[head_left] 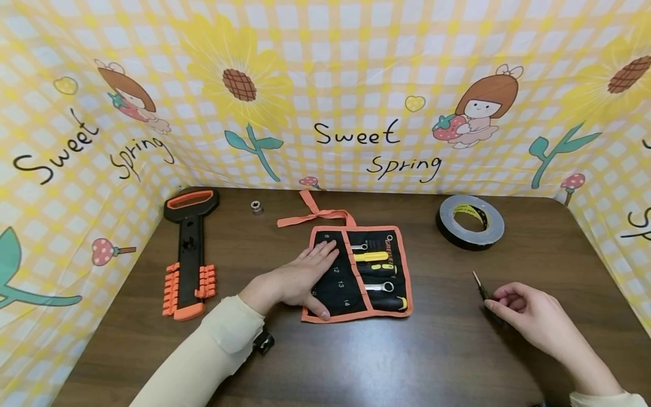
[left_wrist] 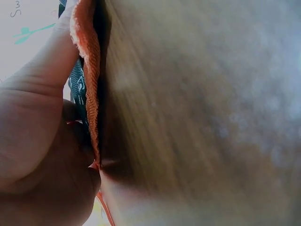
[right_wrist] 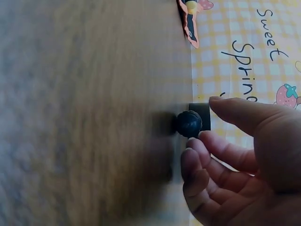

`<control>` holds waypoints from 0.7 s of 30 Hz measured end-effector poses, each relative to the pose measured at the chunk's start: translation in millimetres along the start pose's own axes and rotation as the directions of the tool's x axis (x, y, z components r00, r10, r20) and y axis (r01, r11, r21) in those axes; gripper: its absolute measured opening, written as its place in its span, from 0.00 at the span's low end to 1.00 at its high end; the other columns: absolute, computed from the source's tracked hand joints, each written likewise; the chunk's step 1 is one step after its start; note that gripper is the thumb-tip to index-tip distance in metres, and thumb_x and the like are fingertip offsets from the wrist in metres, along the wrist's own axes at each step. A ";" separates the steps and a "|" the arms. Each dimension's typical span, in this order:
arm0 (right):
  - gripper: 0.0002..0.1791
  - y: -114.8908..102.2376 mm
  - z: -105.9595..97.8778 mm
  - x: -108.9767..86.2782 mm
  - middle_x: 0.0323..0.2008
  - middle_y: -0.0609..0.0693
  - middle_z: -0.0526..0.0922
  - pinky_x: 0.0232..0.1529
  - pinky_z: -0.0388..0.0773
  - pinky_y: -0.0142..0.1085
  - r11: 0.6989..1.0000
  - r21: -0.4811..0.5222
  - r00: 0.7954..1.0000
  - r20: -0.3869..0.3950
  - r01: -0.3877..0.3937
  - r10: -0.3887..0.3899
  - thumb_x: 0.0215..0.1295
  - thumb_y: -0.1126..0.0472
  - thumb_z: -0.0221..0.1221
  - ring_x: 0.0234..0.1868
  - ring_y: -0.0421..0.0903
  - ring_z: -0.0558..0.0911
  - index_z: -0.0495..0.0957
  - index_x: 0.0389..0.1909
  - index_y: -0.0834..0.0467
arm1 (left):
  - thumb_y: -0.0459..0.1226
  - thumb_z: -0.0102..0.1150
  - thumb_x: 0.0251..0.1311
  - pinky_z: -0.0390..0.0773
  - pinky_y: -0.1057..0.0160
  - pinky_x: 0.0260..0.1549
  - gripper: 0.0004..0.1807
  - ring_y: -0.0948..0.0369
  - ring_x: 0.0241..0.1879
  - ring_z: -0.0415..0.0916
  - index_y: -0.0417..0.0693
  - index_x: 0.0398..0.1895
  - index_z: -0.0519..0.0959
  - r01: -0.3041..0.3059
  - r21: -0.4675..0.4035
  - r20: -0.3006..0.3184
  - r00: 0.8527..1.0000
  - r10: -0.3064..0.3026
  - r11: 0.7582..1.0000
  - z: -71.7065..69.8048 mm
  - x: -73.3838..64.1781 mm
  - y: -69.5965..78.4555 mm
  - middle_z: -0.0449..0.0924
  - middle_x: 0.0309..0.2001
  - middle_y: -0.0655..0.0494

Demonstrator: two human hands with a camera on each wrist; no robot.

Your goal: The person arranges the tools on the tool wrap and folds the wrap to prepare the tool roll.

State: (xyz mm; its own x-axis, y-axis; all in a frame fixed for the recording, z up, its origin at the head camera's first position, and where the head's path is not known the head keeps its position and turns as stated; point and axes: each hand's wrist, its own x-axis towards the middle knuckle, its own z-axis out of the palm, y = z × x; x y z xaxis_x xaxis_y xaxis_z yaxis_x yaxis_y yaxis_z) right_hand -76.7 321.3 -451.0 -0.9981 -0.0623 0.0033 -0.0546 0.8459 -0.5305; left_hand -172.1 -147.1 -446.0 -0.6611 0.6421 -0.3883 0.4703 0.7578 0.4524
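Left hand (head_left: pixel 297 277) rests spread on pouch (head_left: pixel 358 276); right hand (head_left: pixel 535 315) pinches screwdriver (head_left: pixel 484 293) toward desk's (head_left: pixel 407 362) right edge. Only head view shows shaft (head_left: pixel 476 278).

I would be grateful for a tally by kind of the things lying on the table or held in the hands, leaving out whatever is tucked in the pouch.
Holders: 2 (rack, pouch)
Tools: 2 (socket, screwdriver)
Tape rolls: 1 (tape)
Total: 5
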 end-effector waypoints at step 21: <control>0.09 -2.9 -1.1 7.0 0.28 0.42 0.88 0.31 0.73 0.31 0.997 -0.058 0.995 0.086 -0.046 0.050 0.71 0.54 0.70 0.27 0.29 0.77 0.88 0.36 0.56 | 0.65 0.79 0.51 0.36 0.45 0.88 0.75 0.51 0.90 0.27 0.46 0.90 0.41 0.000 0.021 -0.001 1.000 0.000 1.000 -2.1 -1.9 3.6 0.29 0.91 0.51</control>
State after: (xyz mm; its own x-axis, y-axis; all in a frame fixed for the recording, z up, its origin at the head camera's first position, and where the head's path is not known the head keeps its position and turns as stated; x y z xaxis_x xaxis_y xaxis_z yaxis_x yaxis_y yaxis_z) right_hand -83.5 319.1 -448.5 -0.9932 -0.0650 -0.0965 -0.0108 0.8772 -0.4801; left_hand -170.4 -145.8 -441.9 -0.6617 0.6417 -0.3878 0.4821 0.7603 0.4354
